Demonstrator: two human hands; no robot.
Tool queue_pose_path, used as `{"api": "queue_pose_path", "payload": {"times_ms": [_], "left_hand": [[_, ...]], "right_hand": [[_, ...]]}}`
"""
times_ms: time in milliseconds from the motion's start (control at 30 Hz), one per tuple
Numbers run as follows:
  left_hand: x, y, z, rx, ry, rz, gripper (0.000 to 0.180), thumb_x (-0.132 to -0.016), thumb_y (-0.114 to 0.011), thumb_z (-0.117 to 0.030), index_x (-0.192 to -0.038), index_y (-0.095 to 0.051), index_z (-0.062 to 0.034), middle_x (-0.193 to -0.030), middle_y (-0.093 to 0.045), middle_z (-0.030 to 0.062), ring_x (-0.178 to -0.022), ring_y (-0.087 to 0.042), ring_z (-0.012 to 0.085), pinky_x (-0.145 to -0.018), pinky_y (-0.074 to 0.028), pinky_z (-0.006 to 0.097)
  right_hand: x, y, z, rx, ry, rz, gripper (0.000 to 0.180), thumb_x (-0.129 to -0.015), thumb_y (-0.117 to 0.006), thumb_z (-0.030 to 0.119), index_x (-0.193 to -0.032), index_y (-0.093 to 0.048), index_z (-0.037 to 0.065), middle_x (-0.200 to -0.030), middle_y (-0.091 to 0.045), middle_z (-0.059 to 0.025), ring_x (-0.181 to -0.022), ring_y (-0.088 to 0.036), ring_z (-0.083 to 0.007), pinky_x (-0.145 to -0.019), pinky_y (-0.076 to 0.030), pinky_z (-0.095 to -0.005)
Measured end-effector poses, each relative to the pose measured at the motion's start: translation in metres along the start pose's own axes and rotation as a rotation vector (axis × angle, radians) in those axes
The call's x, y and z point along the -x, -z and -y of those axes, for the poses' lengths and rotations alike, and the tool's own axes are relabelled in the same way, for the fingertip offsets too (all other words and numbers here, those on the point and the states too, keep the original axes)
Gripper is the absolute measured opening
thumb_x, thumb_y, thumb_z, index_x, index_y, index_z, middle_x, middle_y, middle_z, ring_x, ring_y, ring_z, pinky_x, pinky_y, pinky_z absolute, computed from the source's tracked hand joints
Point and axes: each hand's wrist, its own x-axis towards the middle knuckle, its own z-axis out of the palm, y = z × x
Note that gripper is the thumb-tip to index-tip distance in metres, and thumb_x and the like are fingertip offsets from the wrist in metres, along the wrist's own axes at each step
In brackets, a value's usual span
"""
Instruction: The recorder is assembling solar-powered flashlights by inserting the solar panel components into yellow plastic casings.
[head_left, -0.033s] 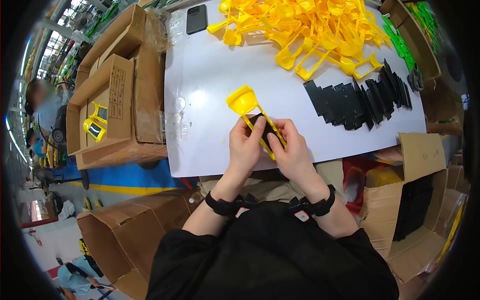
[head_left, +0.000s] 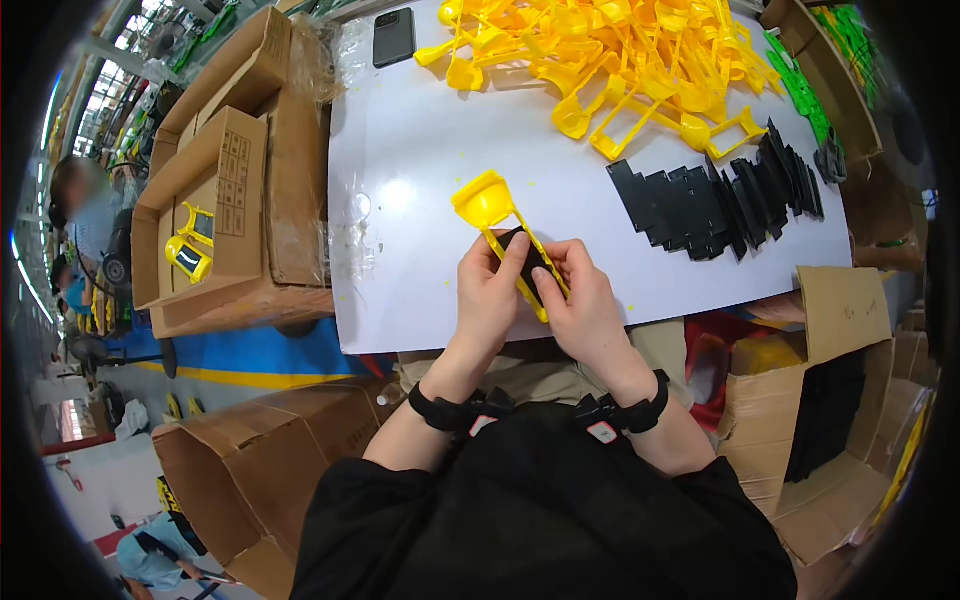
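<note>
Both my hands hold one yellow plastic part point(head_left: 488, 205), a funnel-shaped cup on a long frame, above the near edge of the white table point(head_left: 420, 150). My left hand point(head_left: 490, 295) grips the frame from the left. My right hand point(head_left: 578, 300) grips it from the right. A black flat piece point(head_left: 525, 258) sits inside the frame between my fingers. A large heap of the same yellow parts point(head_left: 620, 55) lies at the table's far side. A row of black flat pieces point(head_left: 710, 200) lies to the right of my hands.
A black phone point(head_left: 393, 37) lies at the far table edge. Open cardboard boxes point(head_left: 215, 200) stand on the left, one holding finished yellow parts point(head_left: 190, 255). More boxes point(head_left: 830, 400) sit at my right, one with black pieces. Green parts point(head_left: 800, 85) lie far right. Another person point(head_left: 80, 210) is at far left.
Nothing has visibly changed; both hands still hold the yellow part with the black piece in it.
</note>
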Motion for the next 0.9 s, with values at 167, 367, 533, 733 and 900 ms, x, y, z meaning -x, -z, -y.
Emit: {"api": "queue_pose_path", "payload": {"times_ms": [167,367,533,733,900], "left_hand": [[-0.001,0.003,-0.002,0.076,0.035,0.002,0.018,-0.091,-0.063,-0.014,-0.104,-0.059,-0.0017,-0.084,-0.064,0.0023,-0.075,-0.059,0.0075,-0.067,-0.047,0.023],[0.000,0.010,-0.013,0.091,0.183,0.152,0.016,-0.090,-0.065,-0.014,-0.100,-0.059,-0.0030,-0.081,-0.064,0.0020,-0.063,-0.057,0.0076,-0.053,-0.045,0.023],[-0.011,0.004,-0.010,0.156,0.243,0.145,0.018,-0.091,-0.063,-0.016,-0.102,-0.058,-0.0027,-0.082,-0.063,0.0017,-0.062,-0.057,0.0079,-0.053,-0.046,0.023],[-0.010,-0.008,-0.004,0.176,0.155,0.068,0.021,-0.095,-0.059,-0.021,-0.102,-0.057,-0.0018,-0.082,-0.061,0.0016,-0.067,-0.057,0.0073,-0.059,-0.048,0.023],[-0.013,-0.012,0.005,0.198,0.128,0.105,0.020,-0.095,-0.058,-0.021,-0.100,-0.057,-0.0019,-0.081,-0.061,0.0015,-0.066,-0.056,0.0060,-0.057,-0.047,0.022]], "right_hand": [[0.000,-0.007,-0.009,-0.197,-0.018,0.072,0.021,-0.097,-0.046,0.012,-0.113,-0.038,0.001,-0.087,-0.059,-0.0138,-0.072,-0.060,-0.0201,-0.063,-0.050,-0.0314],[-0.006,0.005,-0.009,-0.465,-0.198,0.281,0.031,-0.100,-0.043,0.023,-0.123,-0.034,0.004,-0.085,-0.058,-0.0064,-0.069,-0.056,-0.0087,-0.059,-0.048,-0.0236],[-0.003,0.001,-0.011,-0.393,-0.192,0.266,0.040,-0.097,-0.050,0.027,-0.126,-0.036,0.004,-0.090,-0.059,-0.0094,-0.073,-0.060,-0.0151,-0.065,-0.050,-0.0267],[-0.004,-0.003,-0.008,-0.121,-0.014,0.083,0.061,-0.089,-0.062,0.027,-0.135,-0.034,-0.002,-0.115,-0.058,-0.0202,-0.106,-0.059,-0.0299,-0.089,-0.046,-0.0356],[-0.005,-0.002,-0.014,-0.025,0.156,0.031,0.064,-0.090,-0.061,0.027,-0.138,-0.032,-0.002,-0.118,-0.057,-0.0214,-0.109,-0.059,-0.0315,-0.090,-0.047,-0.0359]]}}
